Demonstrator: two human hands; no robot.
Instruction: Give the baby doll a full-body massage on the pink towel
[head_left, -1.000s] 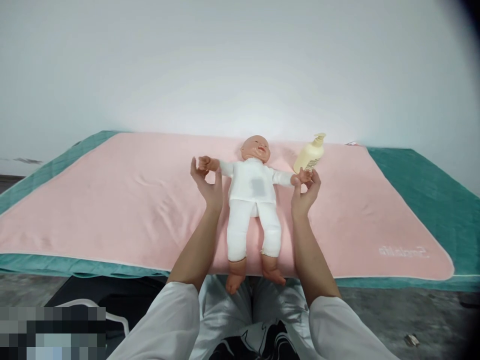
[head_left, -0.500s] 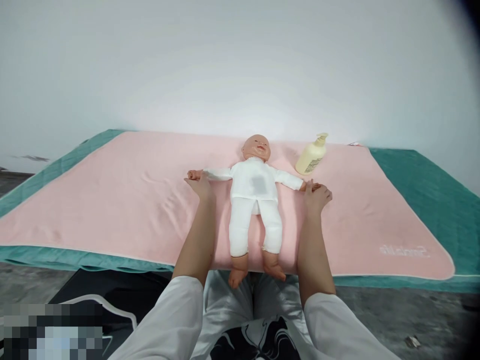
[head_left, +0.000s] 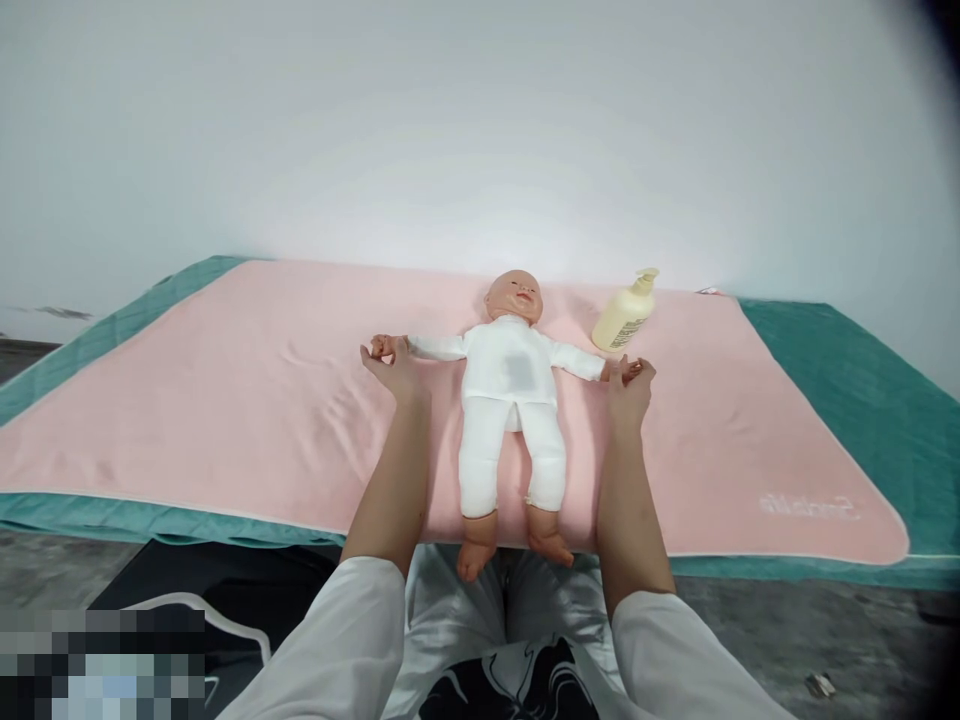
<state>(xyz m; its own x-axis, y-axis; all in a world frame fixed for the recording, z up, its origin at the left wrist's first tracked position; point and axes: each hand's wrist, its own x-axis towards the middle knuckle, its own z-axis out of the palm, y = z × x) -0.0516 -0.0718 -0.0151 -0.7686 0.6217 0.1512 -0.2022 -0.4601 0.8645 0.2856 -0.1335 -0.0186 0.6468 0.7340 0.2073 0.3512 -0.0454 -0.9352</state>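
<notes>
A baby doll (head_left: 513, 365) in a white cloth suit lies face up on a pink mat (head_left: 247, 400), arms stretched out sideways and feet past the mat's near edge. A grey patch marks its chest. My left hand (head_left: 395, 372) is closed round the doll's hand at the left, with the thumb near its wrist. On the other side, my right hand (head_left: 631, 388) grips the doll's other hand between thumb and fingers. Just beyond my right hand stands a pale yellow pump bottle (head_left: 624, 315).
Under the pink mat, a green cover (head_left: 870, 370) shows along both sides and the near edge. A pale wall (head_left: 450, 130) rises behind. Below at the left are a black surface (head_left: 217, 590) and a curved white tube-like piece (head_left: 225, 617).
Both my hands have shifted slightly: the left a little outward, the right a little inward, its fingers drawn in around the doll's hand. The doll and bottle stay in place.
</notes>
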